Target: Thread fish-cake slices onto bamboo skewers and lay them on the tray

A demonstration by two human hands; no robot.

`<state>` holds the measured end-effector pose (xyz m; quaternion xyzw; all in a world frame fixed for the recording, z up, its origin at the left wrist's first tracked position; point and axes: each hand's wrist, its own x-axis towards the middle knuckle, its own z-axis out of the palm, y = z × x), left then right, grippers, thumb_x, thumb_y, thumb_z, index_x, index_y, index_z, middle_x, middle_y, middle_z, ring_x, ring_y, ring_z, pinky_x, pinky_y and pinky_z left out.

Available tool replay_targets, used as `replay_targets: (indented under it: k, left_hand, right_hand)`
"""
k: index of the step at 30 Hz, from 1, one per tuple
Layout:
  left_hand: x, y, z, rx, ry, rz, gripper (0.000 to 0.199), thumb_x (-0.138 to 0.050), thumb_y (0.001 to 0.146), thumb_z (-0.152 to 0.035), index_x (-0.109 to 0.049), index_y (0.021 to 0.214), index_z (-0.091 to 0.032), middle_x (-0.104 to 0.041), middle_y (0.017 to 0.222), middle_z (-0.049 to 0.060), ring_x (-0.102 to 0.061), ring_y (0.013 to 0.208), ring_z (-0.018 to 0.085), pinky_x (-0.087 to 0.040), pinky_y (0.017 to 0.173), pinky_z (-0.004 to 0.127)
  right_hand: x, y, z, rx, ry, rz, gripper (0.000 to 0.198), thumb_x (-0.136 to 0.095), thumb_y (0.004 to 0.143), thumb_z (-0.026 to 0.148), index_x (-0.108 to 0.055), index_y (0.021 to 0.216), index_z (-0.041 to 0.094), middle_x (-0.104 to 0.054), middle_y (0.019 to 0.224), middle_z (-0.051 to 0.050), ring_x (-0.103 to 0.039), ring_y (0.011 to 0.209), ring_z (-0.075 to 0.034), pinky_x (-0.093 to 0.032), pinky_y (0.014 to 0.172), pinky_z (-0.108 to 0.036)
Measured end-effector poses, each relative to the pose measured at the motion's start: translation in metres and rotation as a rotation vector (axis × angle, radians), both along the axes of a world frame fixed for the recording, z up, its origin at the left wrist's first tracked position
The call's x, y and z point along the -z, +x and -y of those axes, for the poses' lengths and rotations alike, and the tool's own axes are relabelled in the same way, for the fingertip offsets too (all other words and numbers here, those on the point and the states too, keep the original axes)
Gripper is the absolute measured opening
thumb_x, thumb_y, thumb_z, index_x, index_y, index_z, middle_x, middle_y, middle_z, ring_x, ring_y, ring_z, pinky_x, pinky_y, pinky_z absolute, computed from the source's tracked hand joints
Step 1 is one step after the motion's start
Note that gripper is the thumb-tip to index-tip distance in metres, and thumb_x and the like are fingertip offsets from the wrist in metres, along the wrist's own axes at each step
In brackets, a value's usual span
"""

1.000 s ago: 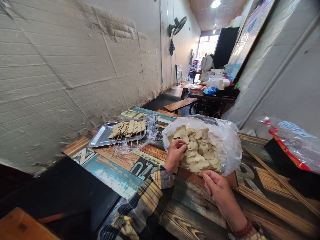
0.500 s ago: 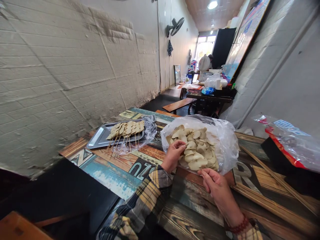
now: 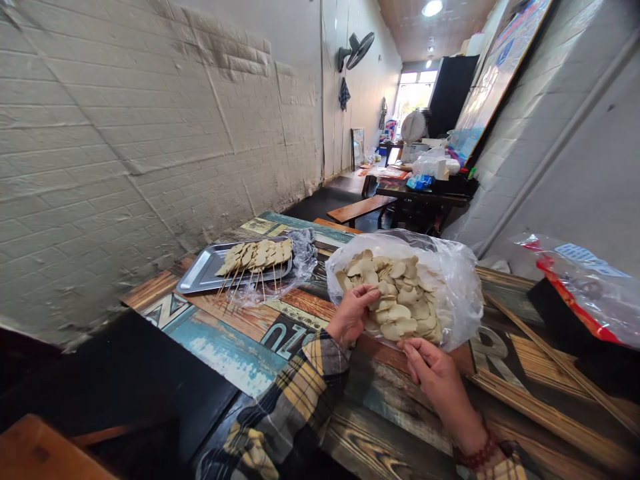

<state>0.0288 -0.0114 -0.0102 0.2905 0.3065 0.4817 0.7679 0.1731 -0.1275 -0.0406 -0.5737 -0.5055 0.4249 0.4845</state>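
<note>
A heap of pale, thin, beige slices (image 3: 400,313) lies on an open clear plastic bag (image 3: 457,293). At the heap's left side my left hand (image 3: 353,312) is closed in a pinch on a slice. By the heap's front edge my right hand (image 3: 433,370) is pinched closed too; whatever is between its fingertips is too small or hidden to make out. To the left, a metal tray (image 3: 197,273) bears slices threaded on skewers (image 3: 260,255). Their thin sticks point toward me over the tray's near edge.
Bundled thin wooden sticks (image 3: 545,413) lie on the patterned table (image 3: 225,347) at right. Beyond them is a black box with red-edged plastic packaging (image 3: 585,293). Crumpled clear plastic (image 3: 303,257) lies beside the tray. A bench (image 3: 363,209) and a cluttered table (image 3: 425,193) stand farther back.
The whole view has shifted slightly, putting things a little farther right. Both hands keep nearly the same pinched pose at the heap.
</note>
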Motion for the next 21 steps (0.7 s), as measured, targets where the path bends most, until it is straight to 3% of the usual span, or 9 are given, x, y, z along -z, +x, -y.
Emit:
replay_targets:
  k: [5, 12, 16, 21]
  left_hand:
    - [0.0015, -0.0029, -0.0023, -0.109, 0.042, -0.143, 0.039, -0.087, 0.049, -0.031, -0.063, 0.075, -0.015, -0.060, 0.067, -0.002, -0.052, 0.056, 0.008, -0.034, 0.048, 0.019]
    - [0.0014, -0.0046, -0.0028, -0.118, 0.070, -0.234, 0.038, -0.081, 0.055, -0.042, -0.061, 0.071, -0.015, -0.052, 0.062, -0.004, -0.046, 0.052, 0.007, -0.030, 0.047, 0.019]
    - [0.0017, -0.0054, -0.0038, -0.137, 0.114, -0.299, 0.036, -0.080, 0.055, -0.043, -0.061, 0.066, -0.015, -0.051, 0.059, -0.004, -0.041, 0.051, 0.006, -0.028, 0.049, 0.020]
    - [0.0044, -0.0070, -0.0060, -0.145, 0.163, -0.362, 0.033, -0.080, 0.055, -0.041, -0.061, 0.061, -0.014, -0.052, 0.057, -0.003, -0.041, 0.051, 0.006, -0.028, 0.049, 0.021]
  right_hand:
    - [0.0046, 0.0061, -0.0005, -0.022, 0.004, 0.114, 0.042, -0.053, 0.086, 0.053, -0.070, 0.093, 0.015, -0.048, 0.050, 0.004, -0.045, 0.047, -0.014, -0.035, 0.048, -0.026]
    - [-0.0013, 0.0085, 0.0008, 0.008, 0.107, 0.322, 0.041, -0.050, 0.087, 0.049, -0.073, 0.090, 0.015, -0.057, 0.052, 0.000, -0.054, 0.050, -0.017, -0.042, 0.050, -0.027]
    - [-0.0011, 0.0089, 0.0018, 0.034, 0.207, 0.405, 0.036, -0.052, 0.087, 0.045, -0.074, 0.086, 0.017, -0.074, 0.074, -0.008, -0.068, 0.070, -0.023, -0.052, 0.065, -0.031]
    - [0.0038, 0.0085, 0.0032, 0.046, 0.274, 0.445, 0.032, -0.051, 0.089, 0.040, -0.074, 0.086, 0.019, -0.076, 0.090, -0.010, -0.071, 0.083, -0.025, -0.053, 0.075, -0.034]
